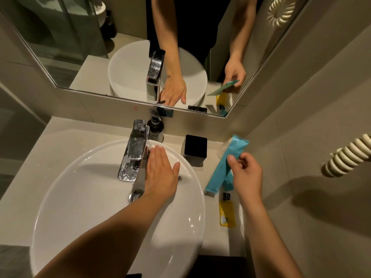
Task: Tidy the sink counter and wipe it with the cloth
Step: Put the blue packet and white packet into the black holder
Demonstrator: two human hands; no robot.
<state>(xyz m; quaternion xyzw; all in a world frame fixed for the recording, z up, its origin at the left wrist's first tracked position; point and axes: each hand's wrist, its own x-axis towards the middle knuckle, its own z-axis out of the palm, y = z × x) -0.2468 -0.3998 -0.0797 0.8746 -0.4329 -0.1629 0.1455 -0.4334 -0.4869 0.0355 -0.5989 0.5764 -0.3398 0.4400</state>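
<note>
Desk (66, 141) around the basin: beige stone top, white round vessel basin (84, 197) sits on it and takes most of the width. No cloth visible in view.

Left hand (160, 173): flat, palm down, fingers (158, 153) spread narrow and straight, holding nothing. It lies over the far inner slope of the basin, just right of the chrome tap (133, 151). Fingertips near the tap base; touching or not, cannot tell. Tap is spotted with white marks. Drain (136, 195) sits just beside the left wrist, overflow hole (180, 178) next to the thumb.

Right hand (246, 175): thumb and fingers pinched on a long teal packet (225, 167), lifted and tilted, top end pointing up toward the back wall, lower end over the desk strip right of the basin. A second teal piece (228, 182) shows behind it, partly hidden by the hand.

Also on the right strip of desk:
- yellow sachet (226, 214) with black top, lying flat, near the basin rim
- black square holder (195, 150), upright, at the back
- clear glass (223, 150), behind the teal packet, mostly hidden

Dark pump bottle (155, 128) stands behind the tap against the wall. Mirror (80, 63) above repeats both hands and the packet. Coiled cream cord (347, 155) hangs on the right wall.
</note>
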